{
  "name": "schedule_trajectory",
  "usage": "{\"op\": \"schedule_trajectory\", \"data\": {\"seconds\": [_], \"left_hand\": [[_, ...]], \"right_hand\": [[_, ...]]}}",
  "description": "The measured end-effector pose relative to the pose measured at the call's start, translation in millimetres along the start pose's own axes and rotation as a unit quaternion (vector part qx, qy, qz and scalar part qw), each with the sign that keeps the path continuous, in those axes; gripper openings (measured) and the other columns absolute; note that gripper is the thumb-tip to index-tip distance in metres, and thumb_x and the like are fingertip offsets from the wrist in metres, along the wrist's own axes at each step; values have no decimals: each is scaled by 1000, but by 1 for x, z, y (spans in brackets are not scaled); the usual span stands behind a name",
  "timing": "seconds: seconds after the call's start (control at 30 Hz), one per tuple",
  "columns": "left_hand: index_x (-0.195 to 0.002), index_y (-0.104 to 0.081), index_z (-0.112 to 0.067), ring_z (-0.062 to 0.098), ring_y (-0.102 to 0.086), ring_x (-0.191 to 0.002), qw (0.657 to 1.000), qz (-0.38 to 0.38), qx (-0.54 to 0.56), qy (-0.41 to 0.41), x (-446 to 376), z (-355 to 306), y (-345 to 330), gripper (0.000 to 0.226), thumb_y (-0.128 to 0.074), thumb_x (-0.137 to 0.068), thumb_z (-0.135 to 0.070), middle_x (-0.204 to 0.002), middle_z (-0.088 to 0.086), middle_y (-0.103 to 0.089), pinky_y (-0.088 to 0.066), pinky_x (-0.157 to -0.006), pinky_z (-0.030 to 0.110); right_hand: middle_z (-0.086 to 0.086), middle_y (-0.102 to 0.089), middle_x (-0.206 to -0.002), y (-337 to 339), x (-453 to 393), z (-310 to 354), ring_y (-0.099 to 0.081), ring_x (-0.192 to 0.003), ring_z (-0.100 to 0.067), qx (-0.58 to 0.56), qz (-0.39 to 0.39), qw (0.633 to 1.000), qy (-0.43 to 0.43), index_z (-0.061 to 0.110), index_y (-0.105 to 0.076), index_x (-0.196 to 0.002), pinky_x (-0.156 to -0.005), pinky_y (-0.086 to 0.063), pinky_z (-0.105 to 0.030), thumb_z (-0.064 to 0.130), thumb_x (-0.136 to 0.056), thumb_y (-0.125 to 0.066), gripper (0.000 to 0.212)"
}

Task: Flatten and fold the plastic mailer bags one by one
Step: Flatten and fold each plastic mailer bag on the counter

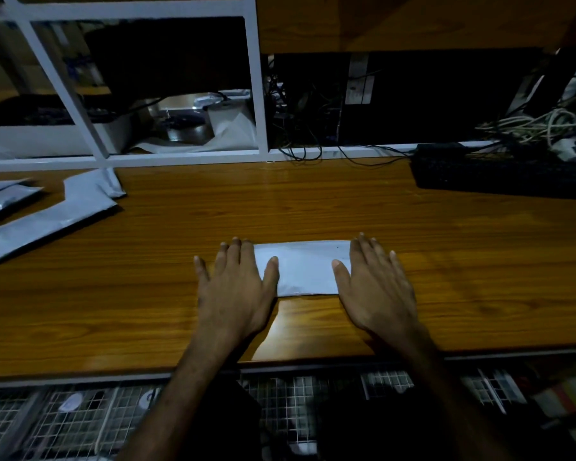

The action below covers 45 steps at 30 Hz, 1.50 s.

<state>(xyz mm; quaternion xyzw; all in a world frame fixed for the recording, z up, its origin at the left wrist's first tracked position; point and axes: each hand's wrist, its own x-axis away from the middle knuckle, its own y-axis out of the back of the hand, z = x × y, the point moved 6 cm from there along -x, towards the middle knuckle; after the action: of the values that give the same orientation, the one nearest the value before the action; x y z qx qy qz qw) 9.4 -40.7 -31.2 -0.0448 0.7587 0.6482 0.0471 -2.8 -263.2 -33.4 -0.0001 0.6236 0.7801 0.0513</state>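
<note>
A folded grey mailer bag (305, 266) lies flat as a narrow strip on the wooden table (313, 207), in front of me. My left hand (235, 284) presses flat on its left end with fingers straight and spread. My right hand (374, 282) presses flat on its right end the same way. Each hand hides the end of the bag under it. More grey mailer bags (57, 217) lie spread out at the table's left side, apart from both hands.
A black keyboard (499, 176) sits at the back right, with a tangle of cables (529, 128) behind it. A white window frame (256, 94) runs along the table's back edge. Wire mesh baskets (80, 417) show below the front edge.
</note>
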Motion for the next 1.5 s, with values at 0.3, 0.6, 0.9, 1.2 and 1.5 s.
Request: {"op": "schedule_trajectory", "data": {"seconds": [0.3, 0.6, 0.9, 1.2, 1.5], "left_hand": [[-165, -3, -23, 27, 2, -160, 999, 44, 22, 6, 10, 26, 6, 66, -5, -107, -53, -174, 6, -1, 3, -123, 67], [-164, -13, -28, 30, -4, -160, 999, 20, 21, 18, 19, 41, 12, 60, -8, -108, -48, -173, 8, -11, -4, -123, 68], [-156, -42, -20, 33, -27, -155, 997, -49, 48, 34, 26, 43, 27, 50, -34, -110, -38, -166, 11, -35, -21, -123, 63], [-131, -66, -25, 26, -43, -145, 991, -43, 49, -121, -2, -40, 38, 35, -41, -108, -35, -150, 3, -56, -25, -122, 50], [-149, -49, -22, 23, -36, -150, 987, -33, 10, -154, -3, -58, 4, 56, -17, -108, -42, -157, 0, -49, -17, -126, 54]], "right_hand": [[0, -9, -173, 6, 0, -22, -6, -160, -19, 7, -4, 1000, 21, 16, -14, -165, -129, -5, -44, 45, -110, -15, 62], [1, -16, -172, 9, 1, -36, -12, -159, -19, -2, -22, 1000, 15, 19, -22, -164, -129, -8, -43, 38, -112, -19, 56], [-7, -39, -163, 23, 7, -41, -34, -151, -24, -49, -72, 996, -6, 11, -46, -151, -125, -20, -47, 33, -112, -28, 49], [-3, -50, -156, 25, -9, 43, -43, -145, -20, -71, -73, 988, 119, 15, -56, -145, -124, -24, -42, 30, -111, -34, 43], [-5, -26, -170, 0, -4, 64, -18, -158, -19, -22, 3, 984, 175, 16, -27, -163, -129, -10, -39, 32, -112, -30, 54]]}}
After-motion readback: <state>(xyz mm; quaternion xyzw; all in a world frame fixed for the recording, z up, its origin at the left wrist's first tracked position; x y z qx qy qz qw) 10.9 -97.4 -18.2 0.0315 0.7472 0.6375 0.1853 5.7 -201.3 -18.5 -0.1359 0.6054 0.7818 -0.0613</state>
